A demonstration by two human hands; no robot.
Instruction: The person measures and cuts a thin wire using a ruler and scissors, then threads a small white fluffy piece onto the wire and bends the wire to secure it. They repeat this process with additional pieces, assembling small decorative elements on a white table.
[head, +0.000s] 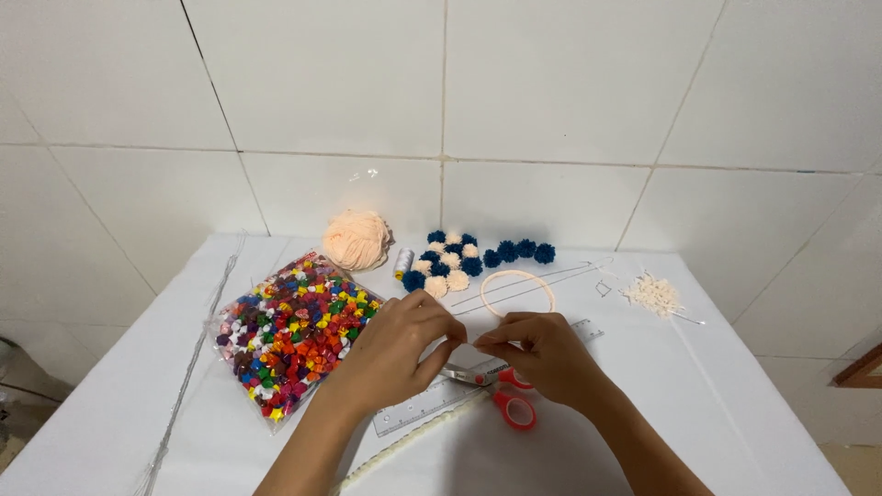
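Note:
My left hand and my right hand meet fingertip to fingertip over the white table, pinching something very small between them that I cannot make out. Directly under the hands lie a clear ruler, red-handled scissors and a cream beaded cord. A thin peach ring lies just beyond the fingers.
A clear bag of colourful small pieces lies left of my hands. Behind are a peach yarn ball, a small thread spool, blue and cream pompoms, thin wires and small white bits. Long wires run along the left edge.

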